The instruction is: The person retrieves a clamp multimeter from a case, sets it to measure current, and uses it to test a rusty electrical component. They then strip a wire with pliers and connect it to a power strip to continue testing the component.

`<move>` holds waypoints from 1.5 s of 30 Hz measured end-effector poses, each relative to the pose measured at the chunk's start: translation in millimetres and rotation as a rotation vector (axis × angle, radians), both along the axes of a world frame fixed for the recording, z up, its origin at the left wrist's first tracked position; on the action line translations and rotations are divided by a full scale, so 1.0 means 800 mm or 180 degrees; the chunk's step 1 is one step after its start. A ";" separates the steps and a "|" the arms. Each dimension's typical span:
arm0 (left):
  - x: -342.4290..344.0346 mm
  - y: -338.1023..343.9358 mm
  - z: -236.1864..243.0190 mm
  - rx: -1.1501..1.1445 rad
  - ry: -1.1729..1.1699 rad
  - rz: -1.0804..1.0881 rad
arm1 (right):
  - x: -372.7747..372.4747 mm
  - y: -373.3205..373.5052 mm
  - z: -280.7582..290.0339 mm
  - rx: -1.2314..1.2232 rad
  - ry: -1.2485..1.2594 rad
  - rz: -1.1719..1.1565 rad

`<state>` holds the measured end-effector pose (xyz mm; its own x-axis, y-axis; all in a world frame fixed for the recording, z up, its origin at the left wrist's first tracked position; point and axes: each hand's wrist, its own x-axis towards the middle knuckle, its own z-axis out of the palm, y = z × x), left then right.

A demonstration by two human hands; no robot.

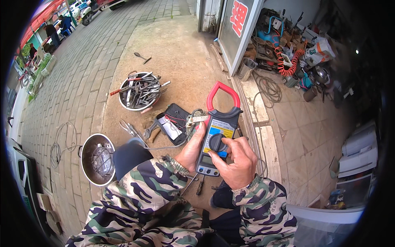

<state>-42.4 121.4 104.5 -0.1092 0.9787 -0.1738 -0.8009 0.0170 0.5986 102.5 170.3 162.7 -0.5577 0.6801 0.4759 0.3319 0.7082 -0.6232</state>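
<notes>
A clamp meter (pixel 222 124) with a red jaw lies across my left hand (pixel 190 149), jaw pointing away from me. That hand is closed around the meter's left side. On the meter's face, the thumb and fingers of my right hand (pixel 237 162) grip the dark rotary dial (pixel 217 142). The meter's small display and its row of sockets face me, below the dial. Just beyond my left hand, a small metal part with a grey cable (pixel 196 119) sits by an open black pouch (pixel 173 108) holding red and black leads and white paper.
A basin heaped with tools (pixel 142 91) stands ahead on the left. Pliers (pixel 131 129) and an adjustable wrench (pixel 149 131) lie nearer. A metal pot (pixel 98 181) is beside my left knee. To the right are a doorway track, a cable coil (pixel 269 91) and a red coiled hose (pixel 284 66).
</notes>
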 end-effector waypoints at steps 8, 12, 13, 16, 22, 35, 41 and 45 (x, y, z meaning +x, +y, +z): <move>0.003 0.005 -0.006 0.0059 -0.0080 -0.0013 | 0.002 -0.002 -0.002 -0.0001 0.0017 -0.0058; 0.001 0.002 -0.010 0.0026 -0.0106 -0.0021 | -0.001 -0.003 -0.004 0.0051 0.0061 -0.0065; 0.001 0.002 -0.011 0.0038 -0.0170 -0.0047 | -0.001 -0.004 -0.005 0.0024 0.0043 -0.0081; 0.001 0.002 -0.011 0.0049 -0.0196 -0.0038 | -0.002 -0.005 -0.006 0.0029 0.0089 -0.0095; 0.006 0.006 -0.006 -0.0072 -0.0094 0.0067 | 0.000 -0.003 -0.009 0.0152 0.0162 -0.0106; 0.002 0.004 -0.013 0.0069 -0.0179 -0.0139 | 0.000 -0.005 -0.011 0.0088 0.0124 0.0049; 0.004 0.003 -0.008 0.0200 -0.0129 -0.0039 | 0.002 0.000 -0.011 0.0055 0.0112 0.0228; 0.004 0.003 -0.012 0.0064 -0.0161 -0.0115 | 0.006 0.005 -0.008 0.0191 0.0136 0.0376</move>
